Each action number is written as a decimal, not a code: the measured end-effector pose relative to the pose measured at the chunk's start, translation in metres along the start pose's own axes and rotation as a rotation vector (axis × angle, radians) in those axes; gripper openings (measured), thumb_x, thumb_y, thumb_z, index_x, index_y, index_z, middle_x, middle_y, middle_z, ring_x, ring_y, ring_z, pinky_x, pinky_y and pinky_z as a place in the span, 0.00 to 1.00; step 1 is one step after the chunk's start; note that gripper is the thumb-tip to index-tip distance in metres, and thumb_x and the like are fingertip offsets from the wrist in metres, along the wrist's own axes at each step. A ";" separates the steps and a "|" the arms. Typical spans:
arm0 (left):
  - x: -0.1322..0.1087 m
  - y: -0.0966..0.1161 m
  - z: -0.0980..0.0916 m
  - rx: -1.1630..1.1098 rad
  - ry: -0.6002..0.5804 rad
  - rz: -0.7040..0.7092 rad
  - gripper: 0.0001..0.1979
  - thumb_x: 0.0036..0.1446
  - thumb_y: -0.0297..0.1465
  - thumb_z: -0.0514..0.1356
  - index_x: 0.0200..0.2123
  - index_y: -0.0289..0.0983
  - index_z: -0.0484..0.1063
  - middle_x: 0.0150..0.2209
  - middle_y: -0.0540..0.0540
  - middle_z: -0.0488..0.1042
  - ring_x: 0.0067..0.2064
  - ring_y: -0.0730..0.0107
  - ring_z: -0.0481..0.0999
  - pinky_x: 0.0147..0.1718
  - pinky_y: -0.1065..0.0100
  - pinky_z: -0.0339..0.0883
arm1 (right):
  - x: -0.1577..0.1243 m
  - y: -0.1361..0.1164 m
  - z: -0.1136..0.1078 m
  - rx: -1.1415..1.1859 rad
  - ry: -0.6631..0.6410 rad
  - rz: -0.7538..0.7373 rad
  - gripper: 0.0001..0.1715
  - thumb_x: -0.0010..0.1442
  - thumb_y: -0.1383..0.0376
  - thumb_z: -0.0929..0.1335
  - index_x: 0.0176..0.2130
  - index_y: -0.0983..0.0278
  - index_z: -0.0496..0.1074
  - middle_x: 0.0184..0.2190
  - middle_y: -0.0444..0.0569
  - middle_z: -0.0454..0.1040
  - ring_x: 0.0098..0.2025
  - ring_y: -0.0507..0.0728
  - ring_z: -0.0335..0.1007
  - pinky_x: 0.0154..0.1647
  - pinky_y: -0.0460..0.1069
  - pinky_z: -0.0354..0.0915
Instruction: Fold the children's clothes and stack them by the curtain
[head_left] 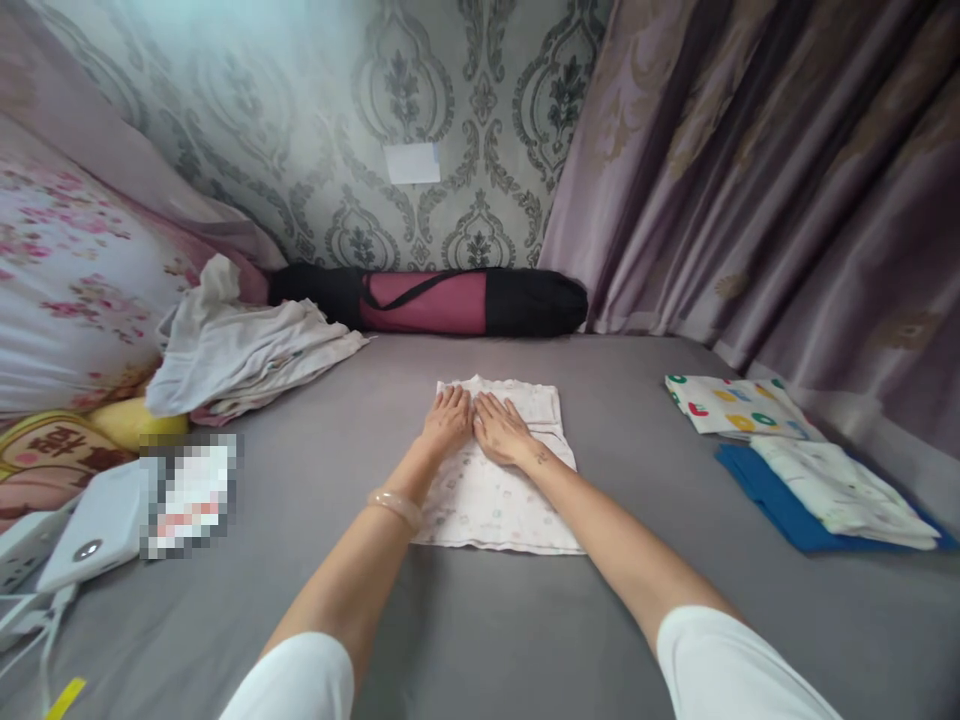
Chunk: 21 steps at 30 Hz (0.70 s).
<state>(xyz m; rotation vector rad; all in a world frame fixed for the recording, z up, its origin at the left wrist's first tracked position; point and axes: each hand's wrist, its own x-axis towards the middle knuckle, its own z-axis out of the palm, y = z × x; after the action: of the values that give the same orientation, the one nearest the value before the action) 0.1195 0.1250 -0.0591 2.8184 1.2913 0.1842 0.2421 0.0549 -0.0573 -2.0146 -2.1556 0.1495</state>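
A pale pink cloth [495, 505] with small prints lies on the grey bed sheet [637, 420], its upper part folded over in layers. My left hand [450, 418] rests flat on the cloth's upper left part, fingers stretched forward. Beside it, my right hand [500, 428] is spread flat on the upper middle of the cloth, the fingertips of both hands close together. Neither hand grips anything. The part of the cloth under my palms is hidden.
Folded cloths, one with colourful prints [742, 407], one white [844, 485] and one blue [780, 510], lie at right. A crumpled cloth pile [247, 345] and a white device [109, 520] with cables sit at left. A black-and-maroon bag [427, 302] lies along the wall.
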 end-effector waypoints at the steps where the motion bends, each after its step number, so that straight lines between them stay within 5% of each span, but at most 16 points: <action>1: 0.000 -0.001 0.004 -0.010 0.003 -0.008 0.27 0.68 0.34 0.40 0.65 0.26 0.55 0.67 0.33 0.53 0.69 0.52 0.49 0.66 0.53 0.45 | 0.000 0.001 0.001 0.009 -0.017 0.006 0.35 0.67 0.60 0.52 0.68 0.75 0.51 0.69 0.56 0.47 0.71 0.60 0.39 0.69 0.58 0.35; 15: -0.003 -0.006 0.009 -0.053 -0.010 -0.080 0.29 0.68 0.39 0.40 0.66 0.29 0.53 0.68 0.31 0.51 0.69 0.49 0.47 0.64 0.51 0.48 | -0.040 0.058 -0.014 -0.092 0.000 0.321 0.40 0.68 0.54 0.51 0.67 0.80 0.48 0.70 0.63 0.43 0.71 0.65 0.37 0.69 0.60 0.36; 18: -0.003 -0.005 0.004 -0.046 -0.051 -0.079 0.30 0.68 0.40 0.39 0.66 0.28 0.53 0.68 0.31 0.51 0.69 0.48 0.47 0.63 0.49 0.49 | -0.047 0.068 -0.020 -0.050 -0.002 0.338 0.39 0.68 0.55 0.50 0.67 0.78 0.50 0.69 0.63 0.44 0.71 0.66 0.38 0.67 0.59 0.43; 21: -0.001 0.004 -0.004 0.008 0.052 -0.054 0.32 0.67 0.42 0.39 0.67 0.29 0.51 0.69 0.33 0.49 0.70 0.49 0.44 0.65 0.48 0.43 | -0.043 0.070 -0.029 -0.040 0.075 0.267 0.38 0.68 0.56 0.49 0.68 0.76 0.49 0.70 0.62 0.43 0.71 0.64 0.36 0.68 0.59 0.40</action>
<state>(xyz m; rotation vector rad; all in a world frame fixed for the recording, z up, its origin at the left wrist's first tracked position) 0.1217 0.1217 -0.0550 2.7995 1.3793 0.2521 0.3191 0.0159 -0.0462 -2.2840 -1.8526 0.0663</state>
